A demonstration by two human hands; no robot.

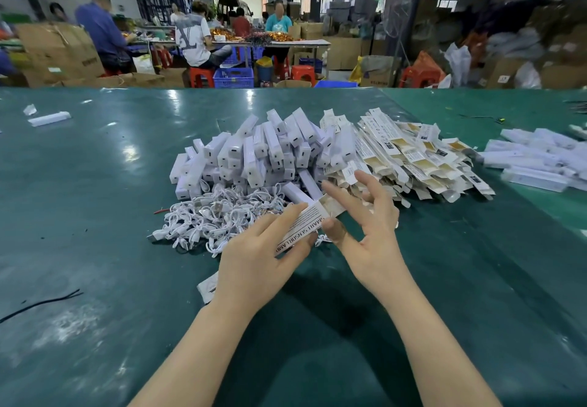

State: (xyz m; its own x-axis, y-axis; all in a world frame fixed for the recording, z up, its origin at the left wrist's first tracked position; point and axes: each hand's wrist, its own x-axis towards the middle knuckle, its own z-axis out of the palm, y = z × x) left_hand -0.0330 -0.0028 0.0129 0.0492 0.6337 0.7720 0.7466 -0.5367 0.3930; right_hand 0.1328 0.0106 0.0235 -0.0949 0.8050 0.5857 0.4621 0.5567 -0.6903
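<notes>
Head view shows a flat printed carton held above the green table, and I think the main risk now is that it does not open squarely. The left hand grips only the near half of it, fingers curled over the top face. If the right hand pushes too hard on the edge, the thin card may buckle or crease instead of popping into a sleeve. It can also slip out sideways and fall into the tangle of white cables just beside it, where a loop could catch on a flap. The right hand is wide open, its fingers spread and nearly straight, and it holds nothing. Only its thumb presses against the long edge of the carton; whether the index finger touches the far end I cannot tell. So the carton lies between both hands, slanted, its far end pointing to the heap of white lamps, with the stack of flat cartons behind the right hand and a little apart
</notes>
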